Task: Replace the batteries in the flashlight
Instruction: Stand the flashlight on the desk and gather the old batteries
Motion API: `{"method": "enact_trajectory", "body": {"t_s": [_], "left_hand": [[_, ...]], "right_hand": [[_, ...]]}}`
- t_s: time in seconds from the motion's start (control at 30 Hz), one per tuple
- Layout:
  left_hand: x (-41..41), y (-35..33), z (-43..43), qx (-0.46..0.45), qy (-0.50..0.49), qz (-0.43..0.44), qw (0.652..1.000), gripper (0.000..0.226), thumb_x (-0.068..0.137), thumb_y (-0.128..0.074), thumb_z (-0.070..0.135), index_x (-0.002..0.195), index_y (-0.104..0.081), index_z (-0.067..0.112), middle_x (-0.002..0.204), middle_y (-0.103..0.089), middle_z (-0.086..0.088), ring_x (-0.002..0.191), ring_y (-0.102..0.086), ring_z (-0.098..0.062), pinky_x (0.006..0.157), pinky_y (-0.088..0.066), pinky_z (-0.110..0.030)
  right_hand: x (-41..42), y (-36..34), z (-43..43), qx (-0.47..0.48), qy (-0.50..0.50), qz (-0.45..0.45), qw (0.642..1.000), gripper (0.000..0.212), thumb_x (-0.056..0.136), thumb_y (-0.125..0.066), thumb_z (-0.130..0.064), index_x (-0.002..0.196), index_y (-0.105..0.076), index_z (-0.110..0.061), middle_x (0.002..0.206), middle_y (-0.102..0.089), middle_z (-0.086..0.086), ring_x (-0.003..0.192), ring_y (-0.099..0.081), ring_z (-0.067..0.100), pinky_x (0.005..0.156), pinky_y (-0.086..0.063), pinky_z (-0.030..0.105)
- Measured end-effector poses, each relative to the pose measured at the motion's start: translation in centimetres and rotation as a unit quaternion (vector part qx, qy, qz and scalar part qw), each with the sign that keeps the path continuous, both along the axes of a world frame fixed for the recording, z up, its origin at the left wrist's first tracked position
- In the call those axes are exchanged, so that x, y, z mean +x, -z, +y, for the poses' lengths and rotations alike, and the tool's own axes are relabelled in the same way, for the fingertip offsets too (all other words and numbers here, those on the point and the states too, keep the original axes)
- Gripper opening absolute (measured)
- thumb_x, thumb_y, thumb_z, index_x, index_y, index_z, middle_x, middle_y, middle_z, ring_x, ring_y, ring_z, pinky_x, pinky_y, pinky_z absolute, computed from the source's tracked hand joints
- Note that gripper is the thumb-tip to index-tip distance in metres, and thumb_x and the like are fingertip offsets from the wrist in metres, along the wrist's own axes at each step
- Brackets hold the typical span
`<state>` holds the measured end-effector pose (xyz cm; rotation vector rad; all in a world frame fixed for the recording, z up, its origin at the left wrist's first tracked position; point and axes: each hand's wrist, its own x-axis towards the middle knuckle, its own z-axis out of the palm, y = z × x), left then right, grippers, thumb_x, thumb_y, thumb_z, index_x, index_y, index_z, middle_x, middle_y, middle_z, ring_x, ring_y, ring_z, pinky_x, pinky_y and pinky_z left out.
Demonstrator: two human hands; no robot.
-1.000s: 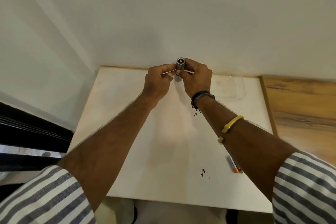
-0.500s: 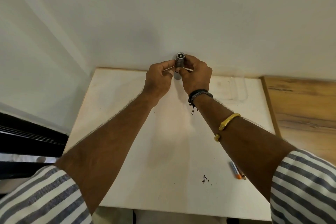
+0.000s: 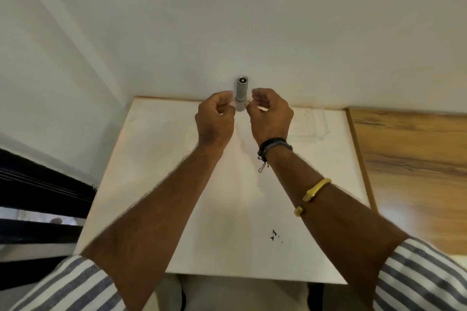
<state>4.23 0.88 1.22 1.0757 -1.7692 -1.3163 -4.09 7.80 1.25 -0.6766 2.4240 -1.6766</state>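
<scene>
Both hands have come off the flashlight (image 3: 241, 92) since half a second ago. Back then they pinched it together in the air; now it stands upright by itself on the table (image 3: 177, 184), at 12 o'clock on the far edge, close against the wall (image 3: 252, 20).

We see the left hand (image 3: 214, 121) just at its 9 o'clock and the right hand (image 3: 271, 118) just at its 3 o'clock. Fingers (image 3: 255, 98) of both are loosely curled and hold nothing. The right-hand tips sit very near the base; touching or a hair apart, we can't tell.

The right arm wears a black wristband (image 3: 274, 145) and a gold bangle (image 3: 313, 193). A wood panel (image 3: 409, 159) lies at the table's 3 o'clock.

We judge the flashlight to be:
- A small grey cylinder, metal-looking, rigid and likely light.
- Smooth on the barrel, so a bit slippery.
- Tall on a narrow foot, so a nudge would tip it and it would roll.

The top end shows a round face with a dark centre; lens or cap, we can't say. A dark ring low on the barrel looks like a joint. We'd wrap one hand round the mid-barrel and twist the end piece with the other.
</scene>
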Motion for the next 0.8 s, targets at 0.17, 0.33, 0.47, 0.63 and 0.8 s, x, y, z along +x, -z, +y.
{"method": "enact_trajectory", "body": {"t_s": [0.17,0.33,0.47,0.63,0.8], "left_hand": [[1.6,-1.4,5.6,0.010,0.031,0.032,0.999,0.018,0.092,-0.064,0.012,0.109,-0.071,0.013,0.093,-0.075,0.000,0.083,-0.073,-0.014,0.077,-0.063,-0.038],[2.4,-1.9,11.4,-0.008,0.114,-0.005,0.993,0.019,0.096,-0.057,0.009,0.107,-0.072,0.010,0.093,-0.075,-0.002,0.080,-0.073,-0.011,0.075,-0.063,-0.035],[2.1,-1.4,15.2,-0.025,0.187,-0.064,0.980,0.020,0.095,-0.060,0.009,0.110,-0.072,0.008,0.101,-0.076,-0.005,0.091,-0.072,-0.016,0.086,-0.060,-0.035],[1.4,0.1,18.0,-0.047,0.230,-0.175,0.956,0.027,0.091,-0.067,0.012,0.118,-0.069,0.007,0.115,-0.072,-0.009,0.106,-0.068,-0.022,0.097,-0.051,-0.028],[1.0,1.6,19.4,-0.117,0.328,-0.302,0.887,0.047,0.089,-0.068,0.011,0.135,-0.056,0.012,0.136,-0.059,-0.007,0.125,-0.054,-0.023,0.107,-0.039,-0.030]], "right_hand": [[2.2,-1.9,6.1,-0.053,0.040,-0.029,0.997,0.015,0.087,-0.074,-0.007,0.102,-0.076,-0.010,0.091,-0.074,-0.003,0.079,-0.065,-0.002,0.070,-0.049,0.002],[3.5,-2.8,13.2,-0.050,0.057,-0.055,0.996,0.015,0.087,-0.075,-0.009,0.099,-0.076,-0.018,0.088,-0.075,-0.007,0.084,-0.072,0.012,0.079,-0.062,0.027],[3.6,-2.2,18.9,-0.045,0.066,-0.092,0.993,0.017,0.086,-0.075,-0.007,0.094,-0.077,-0.021,0.086,-0.077,-0.004,0.083,-0.075,0.019,0.079,-0.064,0.041],[3.3,-0.5,24.9,0.020,0.116,-0.130,0.984,0.031,0.086,-0.069,0.003,0.084,-0.072,-0.028,0.084,-0.075,-0.002,0.080,-0.075,0.021,0.070,-0.066,0.041],[3.4,1.9,27.8,0.162,0.084,-0.099,0.978,0.018,0.085,-0.077,-0.010,0.100,-0.075,-0.020,0.097,-0.074,-0.002,0.088,-0.072,0.021,0.085,-0.062,0.040]]}}
